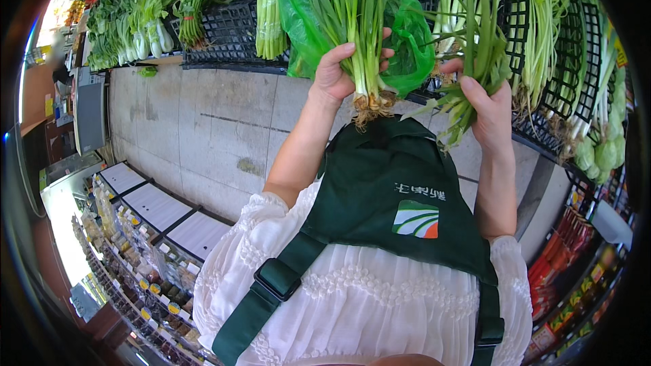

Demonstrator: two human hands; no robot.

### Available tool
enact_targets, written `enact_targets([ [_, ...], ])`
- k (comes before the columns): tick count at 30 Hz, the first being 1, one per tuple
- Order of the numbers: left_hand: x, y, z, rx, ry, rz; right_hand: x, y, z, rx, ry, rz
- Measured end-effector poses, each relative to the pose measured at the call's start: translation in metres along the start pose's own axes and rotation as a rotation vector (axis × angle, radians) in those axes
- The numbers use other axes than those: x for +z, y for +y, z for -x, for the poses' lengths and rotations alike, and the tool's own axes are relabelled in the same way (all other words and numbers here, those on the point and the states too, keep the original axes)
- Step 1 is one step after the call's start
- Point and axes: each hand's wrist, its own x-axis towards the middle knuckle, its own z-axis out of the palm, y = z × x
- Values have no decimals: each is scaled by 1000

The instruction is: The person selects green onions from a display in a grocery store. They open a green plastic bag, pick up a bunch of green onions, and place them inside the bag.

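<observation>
My left hand (334, 72) grips a bunch of scallions (360, 58) near the white stem ends, its fingers coming round behind them. The roots and small brownish bulbs hang below the hand, and the long green tops rise away from me. Directly behind the bunch lies a crumpled green plastic bag (414, 48); whether any fingers touch it, I cannot tell. In my right hand (487, 104) is a clump of loose, bent green leaves (460, 112), with the thumb pressed over them. The two hands are apart, both above the dark green apron (386, 178).
Black plastic crates (226, 23) of vegetables line the far side, with leafy greens (145, 28) left and more scallions (539, 35) right. A tape-bound bunch of green stalks (271, 15) stands beside the bag. Packaged goods (152, 274) fill shelves behind me on the left.
</observation>
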Motion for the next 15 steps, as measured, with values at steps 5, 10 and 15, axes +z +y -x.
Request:
enact_targets([
  [5,2,-2,0,-50,46,-68,12,29,-28,126,91,-146],
  [10,-1,-7,4,-98,81,-144,34,39,-46,195,15,-174],
  [15,10,-9,7,-49,81,-189,40,43,-56,198,116,-143],
])
